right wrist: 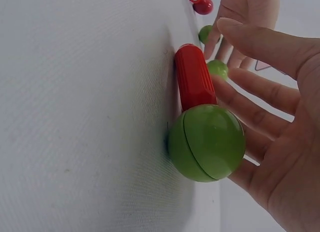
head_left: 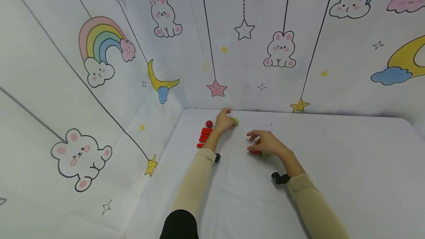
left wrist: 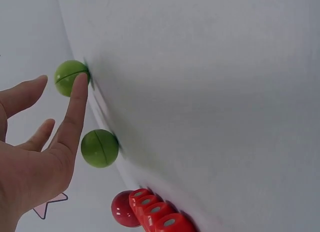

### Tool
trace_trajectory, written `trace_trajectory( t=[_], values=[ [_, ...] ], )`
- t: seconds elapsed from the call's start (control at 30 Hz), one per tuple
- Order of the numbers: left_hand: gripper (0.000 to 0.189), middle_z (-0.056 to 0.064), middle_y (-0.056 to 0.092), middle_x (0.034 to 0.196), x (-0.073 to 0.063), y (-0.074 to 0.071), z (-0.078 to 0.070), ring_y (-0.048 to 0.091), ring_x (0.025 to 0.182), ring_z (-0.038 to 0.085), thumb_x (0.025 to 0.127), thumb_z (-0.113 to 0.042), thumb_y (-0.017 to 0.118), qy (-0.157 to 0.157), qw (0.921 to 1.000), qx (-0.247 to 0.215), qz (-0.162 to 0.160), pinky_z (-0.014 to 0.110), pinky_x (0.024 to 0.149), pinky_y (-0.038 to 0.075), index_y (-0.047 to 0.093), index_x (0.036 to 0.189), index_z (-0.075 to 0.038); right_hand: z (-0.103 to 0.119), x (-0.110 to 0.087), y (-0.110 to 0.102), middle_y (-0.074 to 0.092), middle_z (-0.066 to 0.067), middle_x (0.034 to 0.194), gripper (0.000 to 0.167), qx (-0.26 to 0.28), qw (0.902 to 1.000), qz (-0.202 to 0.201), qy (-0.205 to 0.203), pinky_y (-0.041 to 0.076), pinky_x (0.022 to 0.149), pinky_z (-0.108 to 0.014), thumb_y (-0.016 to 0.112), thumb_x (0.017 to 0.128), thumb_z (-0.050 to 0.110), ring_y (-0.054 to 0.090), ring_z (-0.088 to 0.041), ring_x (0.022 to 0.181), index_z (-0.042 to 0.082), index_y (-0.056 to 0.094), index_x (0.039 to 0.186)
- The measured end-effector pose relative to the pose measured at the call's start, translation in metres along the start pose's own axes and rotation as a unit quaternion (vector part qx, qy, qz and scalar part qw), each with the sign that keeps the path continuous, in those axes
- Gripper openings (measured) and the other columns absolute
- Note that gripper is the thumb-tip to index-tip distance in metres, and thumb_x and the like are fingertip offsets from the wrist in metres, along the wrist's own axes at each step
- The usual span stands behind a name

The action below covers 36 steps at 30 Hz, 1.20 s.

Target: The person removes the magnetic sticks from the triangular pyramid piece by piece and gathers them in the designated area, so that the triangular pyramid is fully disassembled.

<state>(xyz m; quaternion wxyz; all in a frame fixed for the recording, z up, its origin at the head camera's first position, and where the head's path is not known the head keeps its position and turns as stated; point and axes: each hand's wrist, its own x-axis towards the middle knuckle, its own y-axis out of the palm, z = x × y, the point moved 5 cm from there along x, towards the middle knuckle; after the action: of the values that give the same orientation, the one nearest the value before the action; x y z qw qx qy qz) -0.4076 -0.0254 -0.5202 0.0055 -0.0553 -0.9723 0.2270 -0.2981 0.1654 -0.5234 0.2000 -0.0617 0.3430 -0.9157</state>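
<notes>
My left hand reaches to the far side of the table, and an extended finger overlaps a green ball in the left wrist view; contact is hard to tell. A second green ball stands beside that hand. My right hand hovers with loosely bent fingers over a red ribbed handle and a seamed green ball at its end. Whether this ball and handle are joined cannot be told. The right fingers pass behind the pair in the right wrist view, without a visible grip.
Left of my left forearm lie several short red handles in a row, with round grey discs on their ends. A red ball sits at the row's far end. A patterned cloth wall rises behind the white table.
</notes>
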Motion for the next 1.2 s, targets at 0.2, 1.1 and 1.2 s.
trace_trajectory(
  t=[0.2, 1.1, 1.2],
  values=[
    [0.056, 0.016, 0.054, 0.151, 0.000, -0.010, -0.007, 0.069, 0.110, 0.029, 0.096, -0.001, 0.067, 0.006, 0.9988, -0.047, -0.012, 0.036, 0.080, 0.063, 0.051, 0.150, -0.003, 0.000, 0.000, -0.002, 0.072, -0.012, 0.119, 0.057, -0.011, 0.9999, 0.004, 0.004, 0.058, 0.091, -0.045, 0.085, 0.089, 0.024, 0.071, -0.021, 0.099, 0.004, 0.063, 0.139],
    [0.057, 0.024, 0.049, 0.153, -0.063, -0.024, -0.010, 0.058, 0.130, 0.047, 0.103, -0.011, 0.067, -0.003, 0.9655, -0.237, 0.108, 0.041, 0.086, 0.062, 0.044, 0.154, -0.006, -0.010, -0.042, -0.020, 0.070, -0.019, 0.120, 0.048, -0.023, 0.9973, -0.022, 0.066, 0.059, 0.079, -0.040, 0.083, 0.088, 0.015, 0.069, -0.028, 0.100, -0.001, 0.066, 0.130],
    [0.059, 0.027, 0.046, 0.155, -0.070, -0.015, -0.007, 0.064, 0.125, 0.040, 0.103, -0.011, 0.067, -0.008, 0.9653, -0.229, 0.125, 0.042, 0.087, 0.061, 0.041, 0.155, -0.004, -0.010, -0.044, -0.020, 0.070, -0.020, 0.118, 0.049, -0.014, 0.9971, -0.031, 0.069, 0.059, 0.073, -0.036, 0.082, 0.088, 0.013, 0.070, -0.026, 0.094, -0.002, 0.065, 0.132]
  ],
)
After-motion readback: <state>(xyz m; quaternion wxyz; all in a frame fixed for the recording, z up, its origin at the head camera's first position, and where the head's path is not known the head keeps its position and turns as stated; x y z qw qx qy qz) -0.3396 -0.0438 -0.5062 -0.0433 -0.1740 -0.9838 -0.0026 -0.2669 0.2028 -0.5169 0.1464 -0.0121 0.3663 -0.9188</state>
